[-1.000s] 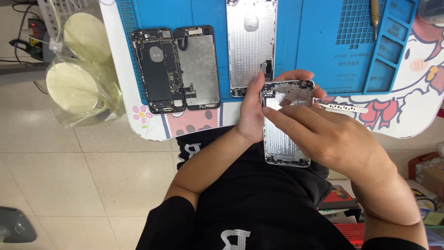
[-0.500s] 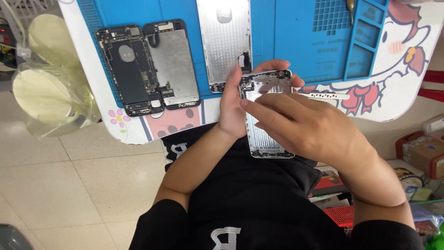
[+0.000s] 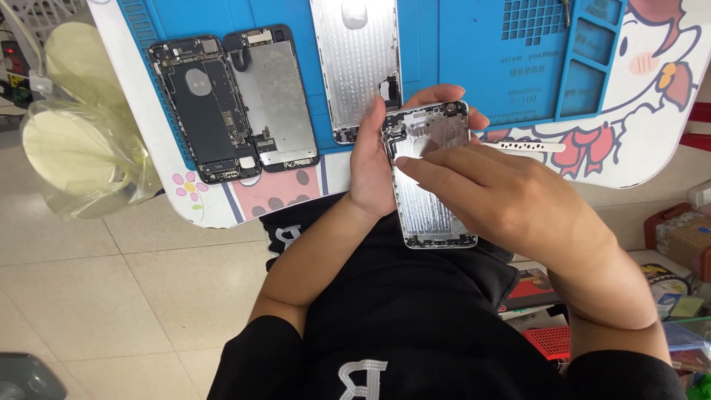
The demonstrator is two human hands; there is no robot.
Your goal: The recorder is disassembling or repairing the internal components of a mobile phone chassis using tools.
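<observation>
My left hand (image 3: 379,164) grips a silver phone back housing (image 3: 433,211) by its left edge, holding it over my lap with the inside facing up. My right hand (image 3: 495,194) lies across the housing, and its index fingertip presses on the inner surface near the top. A thin white strip (image 3: 524,147) pokes out to the right above my right hand. On the blue work mat (image 3: 474,52) lie an opened dark phone body (image 3: 201,107), its screen half (image 3: 272,100) beside it, and another silver housing (image 3: 355,67).
The mat sits on a white table with a cartoon print (image 3: 644,96); its right side has small tray compartments (image 3: 592,74). A clear plastic bag with pale round things (image 3: 78,148) hangs at the left. Boxes and a red basket (image 3: 563,341) stand on the floor at right.
The view has shifted a little, so the table sits further right in frame. My right index finger has slid up on the housing's inner face. My left hand's grip is unchanged.
</observation>
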